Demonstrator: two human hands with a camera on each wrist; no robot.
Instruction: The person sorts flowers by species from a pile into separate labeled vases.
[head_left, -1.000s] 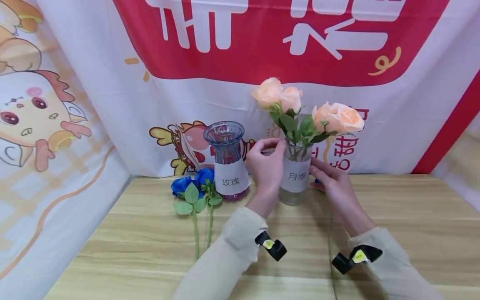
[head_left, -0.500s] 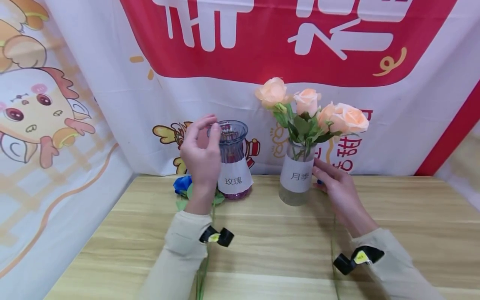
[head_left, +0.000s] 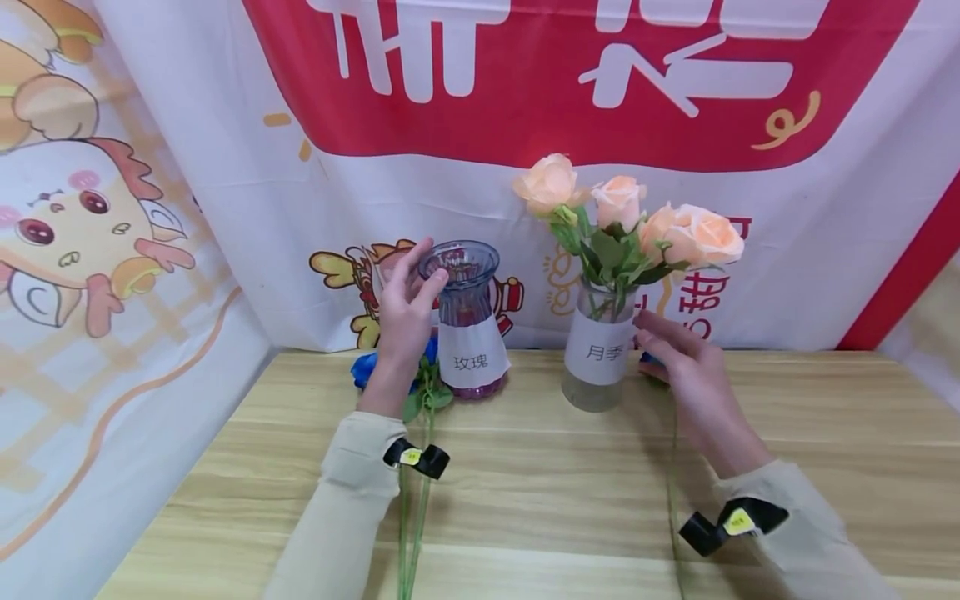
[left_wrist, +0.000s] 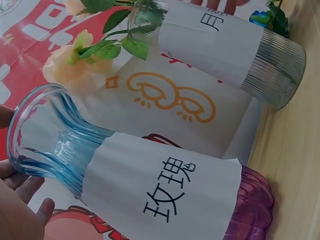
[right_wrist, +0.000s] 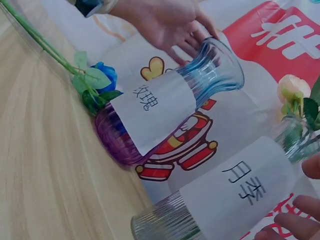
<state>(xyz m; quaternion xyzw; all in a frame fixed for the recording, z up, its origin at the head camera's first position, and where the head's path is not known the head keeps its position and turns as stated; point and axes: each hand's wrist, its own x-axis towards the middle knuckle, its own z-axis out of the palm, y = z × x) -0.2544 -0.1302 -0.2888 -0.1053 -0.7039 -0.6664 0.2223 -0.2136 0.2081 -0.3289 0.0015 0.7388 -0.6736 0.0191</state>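
My left hand (head_left: 405, 317) is at the left side of a blue-to-purple glass vase (head_left: 467, 308), its thumb and fingers spread and touching the flared rim. A white paper label with black characters wraps this vase, and no flowers stand in it. My right hand (head_left: 693, 367) is beside a clear ribbed glass vase (head_left: 592, 392), fingers loosely extended, fingertips right at its side. Upright in the clear vase are several peach roses (head_left: 693, 236) with green leaves. Its paper label (right_wrist: 240, 187) carries different characters.
Blue roses (head_left: 363, 369) with long green stems lie on the wooden table (head_left: 540, 500), left of the blue vase and partly behind my left wrist. Another blue flower (head_left: 651, 360) lies by my right hand, its stem running toward me. A printed cloth (head_left: 480, 196) hangs behind the vases.
My left hand has left the peach roses and moved left to the blue vase's rim. The middle peach rose now stands apart from the left one. My right hand stays beside the clear vase.
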